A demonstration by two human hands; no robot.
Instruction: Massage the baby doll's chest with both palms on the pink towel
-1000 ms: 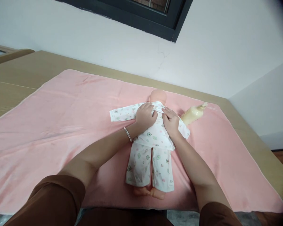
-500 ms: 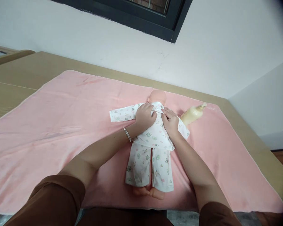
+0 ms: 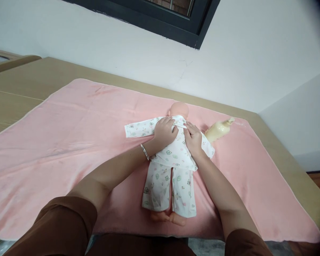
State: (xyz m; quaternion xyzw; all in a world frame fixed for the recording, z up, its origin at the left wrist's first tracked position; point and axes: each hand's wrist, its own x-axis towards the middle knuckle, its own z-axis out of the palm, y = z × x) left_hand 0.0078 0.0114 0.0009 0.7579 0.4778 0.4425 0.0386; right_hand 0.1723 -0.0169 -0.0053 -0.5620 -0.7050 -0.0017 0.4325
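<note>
A baby doll (image 3: 179, 109) lies on a pink blanket, its head away from me and its feet towards me. It has on a white printed shirt (image 3: 173, 153) and matching trousers (image 3: 157, 188). My left hand (image 3: 164, 132) is closed on the upper part of the shirt, thumb bent inward. Opposite it, my right hand (image 3: 193, 138) also grips the shirt, fingers pointing to the neck. A fold of cloth runs between the two hands. One sleeve (image 3: 140, 128) stretches out flat to the left. The doll's bare feet (image 3: 177, 218) stick out of the trouser legs.
A cream-coloured bottle (image 3: 217, 131) lies on its side right of the doll, partly behind the right sleeve. The pink blanket (image 3: 56, 142) covers much of a wooden table (image 3: 276, 140). Behind the table rises a white wall (image 3: 149, 60) with a dark window frame (image 3: 197, 39).
The view has shifted very slightly. Both hands keep the same place on the shirt, and the doll has not visibly moved.
</note>
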